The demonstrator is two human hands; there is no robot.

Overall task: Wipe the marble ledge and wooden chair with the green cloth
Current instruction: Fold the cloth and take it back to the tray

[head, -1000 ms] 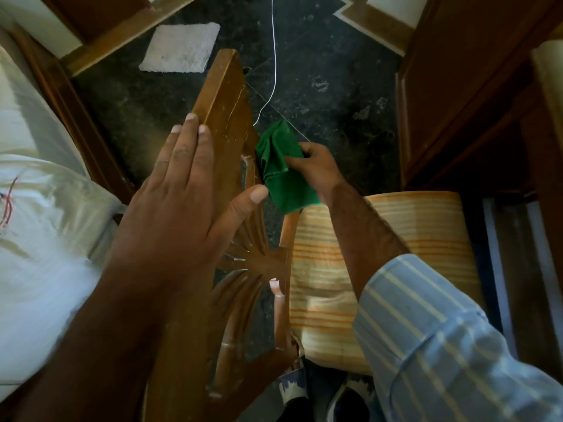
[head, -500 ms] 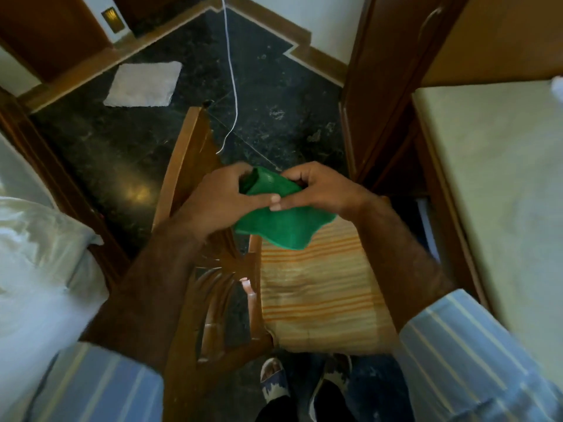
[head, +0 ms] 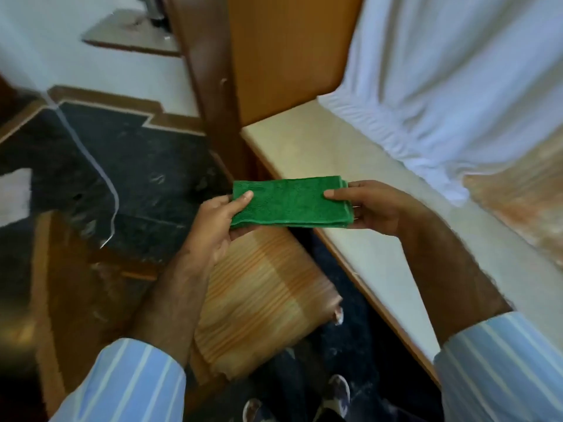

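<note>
The cloth (head: 291, 204) is green and nubby, folded into a flat, layered rectangle, held level in the air with one short end pinched on each side. Its right end hangs over the near edge of the ledge (head: 307, 150), a pale cream marble slab running along the right. The chair (head: 256, 300) stands below the cloth, with an orange-striped seat and blurred wooden frame.

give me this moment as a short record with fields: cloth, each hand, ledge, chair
cloth: green cloth folded into a flat rectangle, held in the air between both hands
left hand: left hand pinches the cloth's left end, thumb on top
right hand: right hand pinches the cloth's right end
ledge: marble ledge pale, bare near the cloth, white curtain along its far side
chair: striped cushion below the hands; chair frame blurred
</note>
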